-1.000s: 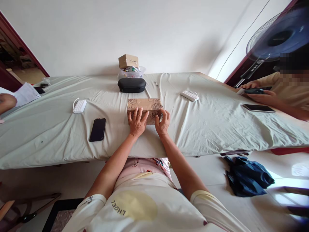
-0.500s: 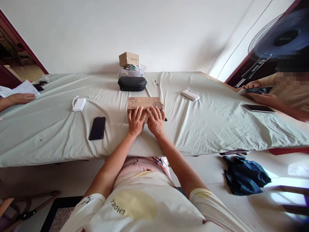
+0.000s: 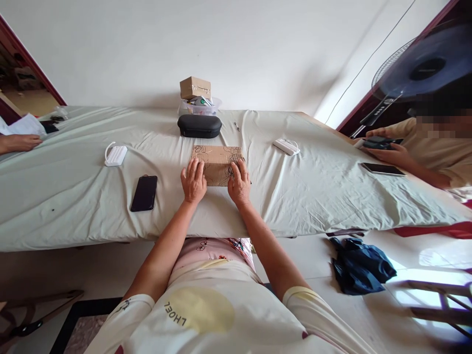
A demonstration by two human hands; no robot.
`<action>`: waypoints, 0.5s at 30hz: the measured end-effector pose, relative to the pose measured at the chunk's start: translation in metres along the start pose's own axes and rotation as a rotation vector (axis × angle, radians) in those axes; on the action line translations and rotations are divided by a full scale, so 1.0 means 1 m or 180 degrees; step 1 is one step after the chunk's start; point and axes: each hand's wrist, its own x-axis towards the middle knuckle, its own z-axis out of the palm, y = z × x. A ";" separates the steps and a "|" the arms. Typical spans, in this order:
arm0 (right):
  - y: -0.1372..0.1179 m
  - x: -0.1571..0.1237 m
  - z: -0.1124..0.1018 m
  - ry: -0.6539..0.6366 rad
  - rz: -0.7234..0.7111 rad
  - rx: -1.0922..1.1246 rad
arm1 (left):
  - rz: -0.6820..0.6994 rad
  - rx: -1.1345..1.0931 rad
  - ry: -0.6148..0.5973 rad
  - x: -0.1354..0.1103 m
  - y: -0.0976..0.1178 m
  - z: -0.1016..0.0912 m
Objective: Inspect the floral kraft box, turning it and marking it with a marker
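Note:
A cardboard box (image 3: pixel 217 155) with dark scribbled line patterns lies on the cloth-covered table (image 3: pixel 217 216) in front of me. My left hand (image 3: pixel 194 182) rests palm down at the box's left front corner, fingers stretched and slightly spread. At the right front corner, my right hand (image 3: pixel 239 184) touches the box with its fingers extended over the top edge. Between the two hands the box's front face shows. Neither hand is wrapped round anything.
Behind the box sit a black case (image 3: pixel 199 127), a plastic tub (image 3: pixel 217 104) and a smaller carton (image 3: pixel 195 87). Phones (image 3: pixel 144 193) and white power banks (image 3: pixel 116 155) lie to the sides. Another person's hands (image 3: pixel 387 153) hold a device at right; a hand (image 3: pixel 22 143) with paper is at left.
My hands have moved apart, the left one outward from the box's front middle to its left corner. More of the front face shows. The whole view has shifted slightly.

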 end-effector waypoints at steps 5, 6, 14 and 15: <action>0.002 0.000 0.001 -0.0029 -0.0037 -0.0038 | -0.0465 -0.0320 0.0156 0.001 -0.019 0.002; 0.003 -0.001 0.002 -0.0050 -0.0043 -0.0006 | -0.0500 -0.0367 0.0102 0.000 -0.021 0.003; 0.009 -0.003 0.004 0.0124 -0.0021 0.0374 | -0.0545 -0.0484 -0.0154 -0.003 -0.020 0.005; 0.009 -0.003 0.004 0.0158 0.0003 0.0430 | -0.0540 -0.0510 -0.0175 -0.003 -0.020 0.005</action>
